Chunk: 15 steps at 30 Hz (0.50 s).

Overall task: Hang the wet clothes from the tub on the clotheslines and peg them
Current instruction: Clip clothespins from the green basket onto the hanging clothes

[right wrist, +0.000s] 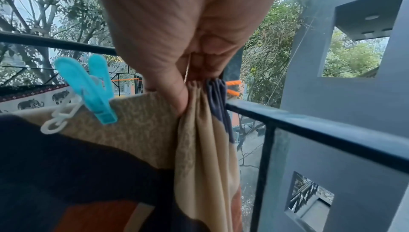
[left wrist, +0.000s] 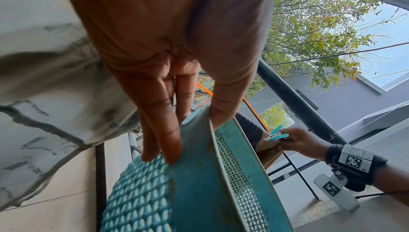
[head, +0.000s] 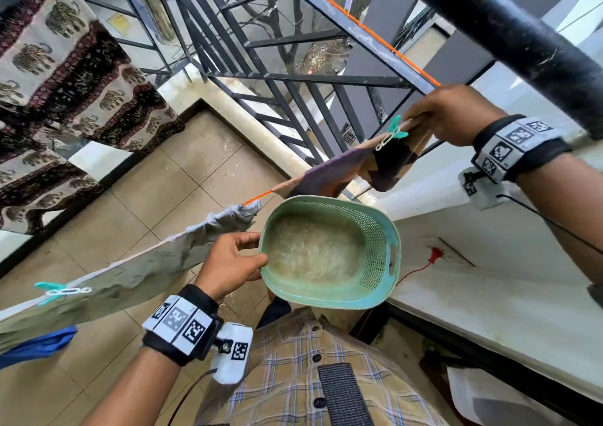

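Orange clothesline [head: 257, 197] runs beside the black metal railing [head: 293, 76]. Right hand [head: 456, 115] raised at the line, grip pinching the bunched edge of tan-and-navy patterned cloth [right wrist: 141, 125], just beside a turquoise plastic peg [right wrist: 92, 85]. Left hand [head: 228, 262] grips the rim of the green perforated plastic tub [head: 378, 230]; no clothes inside.

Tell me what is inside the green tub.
Nothing: the green tub holds no clothes or pegs, only a stained, scuffed bottom. The left hand grips its rim and covers a small part of the near wall.
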Available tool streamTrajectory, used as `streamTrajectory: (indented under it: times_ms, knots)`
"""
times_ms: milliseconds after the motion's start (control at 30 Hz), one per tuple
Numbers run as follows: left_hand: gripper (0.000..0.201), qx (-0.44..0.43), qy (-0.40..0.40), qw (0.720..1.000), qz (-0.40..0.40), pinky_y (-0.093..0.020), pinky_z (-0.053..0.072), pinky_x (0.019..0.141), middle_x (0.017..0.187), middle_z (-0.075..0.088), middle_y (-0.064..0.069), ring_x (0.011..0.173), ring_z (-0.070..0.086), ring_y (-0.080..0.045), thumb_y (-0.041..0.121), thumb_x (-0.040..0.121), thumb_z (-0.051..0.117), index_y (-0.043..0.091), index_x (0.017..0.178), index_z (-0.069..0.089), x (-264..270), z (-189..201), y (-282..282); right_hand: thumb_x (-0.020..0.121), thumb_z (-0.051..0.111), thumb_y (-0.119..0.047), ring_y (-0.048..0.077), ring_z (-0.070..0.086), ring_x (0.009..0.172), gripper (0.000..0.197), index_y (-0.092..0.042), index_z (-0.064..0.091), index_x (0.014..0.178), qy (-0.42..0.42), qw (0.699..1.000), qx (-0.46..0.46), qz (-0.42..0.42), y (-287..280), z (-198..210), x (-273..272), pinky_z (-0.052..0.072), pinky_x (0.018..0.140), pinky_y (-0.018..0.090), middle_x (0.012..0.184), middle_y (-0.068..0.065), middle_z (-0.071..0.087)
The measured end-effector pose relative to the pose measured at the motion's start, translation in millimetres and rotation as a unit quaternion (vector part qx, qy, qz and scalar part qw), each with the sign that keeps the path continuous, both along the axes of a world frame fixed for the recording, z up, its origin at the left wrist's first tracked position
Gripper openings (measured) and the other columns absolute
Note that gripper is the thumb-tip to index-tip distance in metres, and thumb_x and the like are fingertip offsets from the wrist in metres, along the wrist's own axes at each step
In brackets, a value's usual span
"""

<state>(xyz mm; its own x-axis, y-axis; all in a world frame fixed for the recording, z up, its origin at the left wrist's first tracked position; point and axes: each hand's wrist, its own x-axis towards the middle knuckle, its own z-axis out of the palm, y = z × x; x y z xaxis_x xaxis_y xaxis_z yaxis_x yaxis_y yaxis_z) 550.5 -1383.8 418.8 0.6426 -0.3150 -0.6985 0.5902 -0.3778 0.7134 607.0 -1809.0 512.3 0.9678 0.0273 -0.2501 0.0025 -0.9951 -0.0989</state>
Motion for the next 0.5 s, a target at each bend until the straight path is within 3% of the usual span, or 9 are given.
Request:
streamTrajectory:
  times_ms: [100,200,300,400,500]
  knots:
    - [0.038,-0.001,-0.004,1.000,-0.006,-0.042,0.062,0.074,0.117,0.070,0.003,0.095,0.073,-0.020,-0.006,0.081,0.067,0.018,0.109,0.074,-0.7,0.4,3.4,0.075,0.070,0.005,0.038,0.061,0.102,0.047,-0.013,0.070,0.118,-0.024,0.999,0.027,-0.002,9.3,-3.3,-7.6,0.048,0.085,0.040,0.109,0.016,0.070]
    - [0.038,-0.006,-0.012,1.000,-0.015,-0.040,0.062,0.072,0.117,0.070,0.005,0.098,0.072,-0.020,-0.007,0.080,0.067,0.021,0.105,0.075,-1.9,1.8,6.1,0.072,0.068,0.007,0.035,0.059,0.108,0.055,-0.013,0.067,0.123,-0.111,0.991,0.075,-0.026,14.3,0.1,-19.1,0.044,0.094,0.038,0.116,0.013,0.068]
    - [0.038,-0.005,-0.009,1.000,-0.017,-0.039,0.062,0.072,0.114,0.071,0.006,0.093,0.073,-0.018,-0.009,0.081,0.066,0.024,0.099,0.075,-3.7,4.0,10.5,0.076,0.066,-0.004,0.030,0.060,0.094,0.034,-0.017,0.073,0.107,-0.194,0.974,0.114,0.011,44.8,0.5,-27.0,0.044,0.088,0.035,0.102,0.006,0.071]
    - [0.040,-0.005,-0.012,1.000,-0.023,-0.036,0.062,0.069,0.109,0.073,0.008,0.087,0.074,-0.017,-0.010,0.081,0.065,0.028,0.091,0.076,-6.8,7.7,15.9,0.081,0.066,-0.018,0.029,0.058,0.087,0.019,-0.021,0.075,0.098,-0.183,0.973,0.075,0.116,100.8,-7.7,-26.3,0.047,0.073,0.042,0.098,0.001,0.070]
    - [0.046,-0.010,-0.009,1.000,-0.026,-0.029,0.060,0.062,0.103,0.073,0.015,0.081,0.074,-0.013,-0.012,0.082,0.064,0.032,0.084,0.075,-9.7,9.3,21.8,0.082,0.065,-0.026,0.028,0.059,0.089,0.021,-0.025,0.074,0.100,-0.138,0.976,0.055,0.157,153.4,-17.6,-15.2,0.047,0.070,0.038,0.100,-0.003,0.070]
